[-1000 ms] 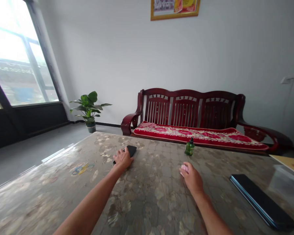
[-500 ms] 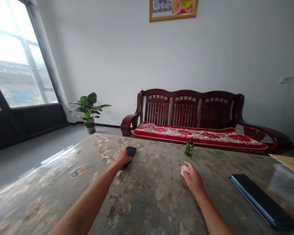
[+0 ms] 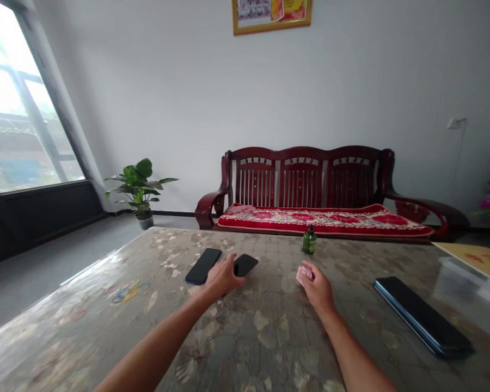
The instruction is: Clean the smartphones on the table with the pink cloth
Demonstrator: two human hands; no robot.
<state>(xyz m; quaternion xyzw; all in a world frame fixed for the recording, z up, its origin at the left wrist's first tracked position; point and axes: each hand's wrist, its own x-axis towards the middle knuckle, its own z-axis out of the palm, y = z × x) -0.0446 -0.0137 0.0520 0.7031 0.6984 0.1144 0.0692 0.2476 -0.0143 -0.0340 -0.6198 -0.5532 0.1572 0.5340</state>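
My left hand (image 3: 222, 276) is over the left half of the table, its fingers and thumb closed around the near end of a black phone (image 3: 247, 264). Part of that phone is hidden by the hand. Just left of it, another dark phone (image 3: 203, 265) lies screen up on the table. My right hand (image 3: 319, 286) grips a small folded pink cloth or paper (image 3: 304, 273), which sticks out past the fingers. A green bottle (image 3: 309, 240) with a black top stands upright beyond the right hand.
The table (image 3: 265, 337) has a shiny floral cover. A stack of phones (image 3: 422, 316) lies at the right, beside a clear plastic box (image 3: 453, 283) and a yellowish board (image 3: 473, 261). Coloured bands (image 3: 124, 292) lie at the left. A wooden bench (image 3: 302, 179) stands behind.
My left hand has moved right with a phone, leaving another phone uncovered on the table. My right hand still holds the pink piece. The view has turned slightly right.
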